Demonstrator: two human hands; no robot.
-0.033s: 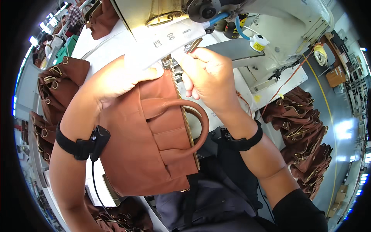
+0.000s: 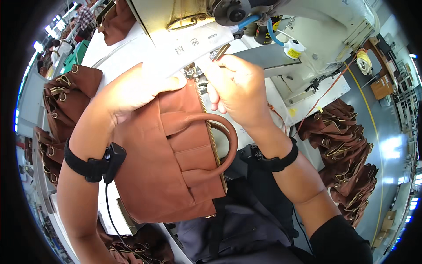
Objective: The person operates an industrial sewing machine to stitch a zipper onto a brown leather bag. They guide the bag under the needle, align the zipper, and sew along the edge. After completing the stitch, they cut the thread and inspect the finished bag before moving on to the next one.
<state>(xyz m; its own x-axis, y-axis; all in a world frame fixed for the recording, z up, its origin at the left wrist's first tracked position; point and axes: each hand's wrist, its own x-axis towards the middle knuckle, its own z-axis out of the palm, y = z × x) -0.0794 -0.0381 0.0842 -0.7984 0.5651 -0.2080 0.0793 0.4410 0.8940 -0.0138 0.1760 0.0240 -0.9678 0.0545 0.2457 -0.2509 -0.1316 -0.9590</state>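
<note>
A brown leather handbag [image 2: 149, 163] lies on its side, its zipper edge [image 2: 215, 152] running up to the presser foot [image 2: 190, 71] of a sewing machine [image 2: 195, 42]. A rounded handle [image 2: 231, 149] arches off the bag. My left hand [image 2: 143, 90] holds the bag's upper end beside the foot; glare and the machine head hide some of its fingers. Across the zipper, my right hand [image 2: 239, 86] is closed, fingers curled beside the needle area. A narrow dark metal piece [image 2: 220, 52] shows at its fingertips; whether the hand grips it is unclear.
Brown bags [image 2: 66, 97] stand at the left, and a large heap of them [image 2: 340, 149] lies at the right. A small white oil bottle [image 2: 293, 48] sits behind my right hand by a blue tube. Black straps circle both forearms, one trailing a cable [image 2: 107, 207]. People [image 2: 83, 17] appear far left.
</note>
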